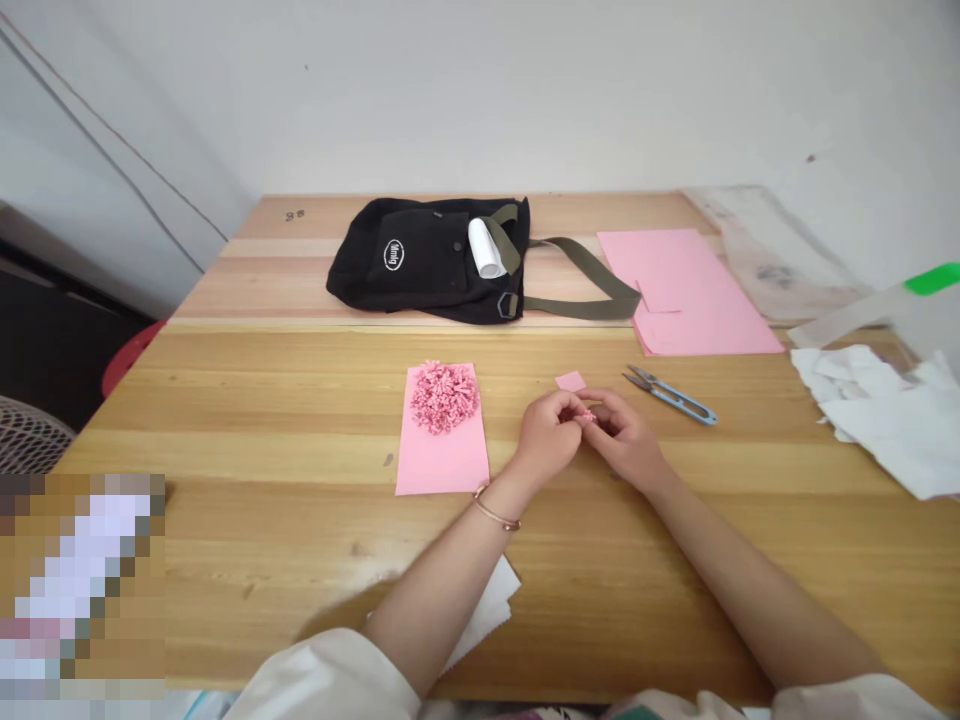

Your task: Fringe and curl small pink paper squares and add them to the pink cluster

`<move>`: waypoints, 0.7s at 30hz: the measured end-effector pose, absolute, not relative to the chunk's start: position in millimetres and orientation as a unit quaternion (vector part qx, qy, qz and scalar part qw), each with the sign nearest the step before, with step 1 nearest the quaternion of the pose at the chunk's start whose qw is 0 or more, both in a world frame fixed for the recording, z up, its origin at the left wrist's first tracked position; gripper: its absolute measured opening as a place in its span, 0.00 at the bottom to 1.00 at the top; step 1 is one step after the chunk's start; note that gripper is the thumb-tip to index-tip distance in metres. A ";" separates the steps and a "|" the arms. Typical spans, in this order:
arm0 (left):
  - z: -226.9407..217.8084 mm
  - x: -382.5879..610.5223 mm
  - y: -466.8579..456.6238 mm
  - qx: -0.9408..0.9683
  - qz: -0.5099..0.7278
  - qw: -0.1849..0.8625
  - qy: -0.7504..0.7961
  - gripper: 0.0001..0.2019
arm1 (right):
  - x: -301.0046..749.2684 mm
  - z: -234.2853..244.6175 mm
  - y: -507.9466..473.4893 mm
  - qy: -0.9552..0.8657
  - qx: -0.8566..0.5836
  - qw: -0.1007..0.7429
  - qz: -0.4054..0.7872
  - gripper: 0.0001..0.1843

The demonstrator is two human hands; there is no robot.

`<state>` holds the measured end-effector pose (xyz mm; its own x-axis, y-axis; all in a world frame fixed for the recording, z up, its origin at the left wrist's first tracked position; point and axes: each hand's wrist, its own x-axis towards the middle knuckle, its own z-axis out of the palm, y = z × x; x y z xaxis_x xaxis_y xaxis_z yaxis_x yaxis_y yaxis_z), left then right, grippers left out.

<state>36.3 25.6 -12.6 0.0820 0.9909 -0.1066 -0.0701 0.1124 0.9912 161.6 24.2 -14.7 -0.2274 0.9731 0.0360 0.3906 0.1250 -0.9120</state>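
Note:
My left hand (550,432) and my right hand (621,428) meet over the wooden table (300,560), fingers pinched together on a tiny rolled piece of pink paper (586,416). A small pink paper scrap (571,381) lies just beyond them. To the left lies a pink paper rectangle (442,450) with a heap of small pink paper curls (443,396) on its far end. Blue-handled thread snips (671,395) lie to the right of my hands. A thin bangle sits on my left wrist.
A black shoulder bag (420,260) with a white roll (486,248) on it lies at the back. Pink paper sheets (686,290) sit back right, crumpled white paper (885,410) at the right edge, a white sheet (487,605) under my left forearm.

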 end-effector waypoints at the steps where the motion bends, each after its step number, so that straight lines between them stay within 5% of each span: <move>1: -12.9 36.4 25.5 0.471 0.470 0.563 0.489 0.06 | 161.8 -15.2 24.3 -0.663 -0.512 0.351 0.418 0.16; 21: -13.4 36.5 26.3 0.464 0.476 0.568 0.485 0.05 | 160.6 -14.1 23.2 -0.661 -0.523 0.357 0.402 0.16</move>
<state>36.5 26.3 -13.4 0.0759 0.9910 -0.1104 -0.0905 0.1171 0.9890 160.6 23.2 -14.1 -0.1980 0.9789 0.0515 0.4054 0.1296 -0.9049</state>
